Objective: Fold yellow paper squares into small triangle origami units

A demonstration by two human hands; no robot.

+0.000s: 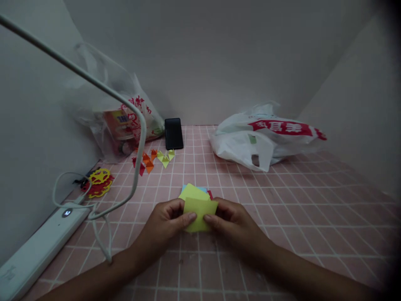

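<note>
A: Largest first — pink gridded desk point(313, 209); white plastic bag point(266, 136) upper right of frame, clear bag point(119, 117) upper left, lamp arm point(138, 125) arcing over the left side.

B: Hands?

A: Lower centre. Left hand point(163, 223) and right hand point(233, 221) each pinch a yellow paper square point(200, 213) from its side, thumbs on top; the grip is closed on it, probably to steady the sheet.

B: Beneath it?

A: A small stack of coloured sheets point(192, 191) just behind. Folded triangles point(156, 159) lie farther up, near the phone point(173, 133).
</note>
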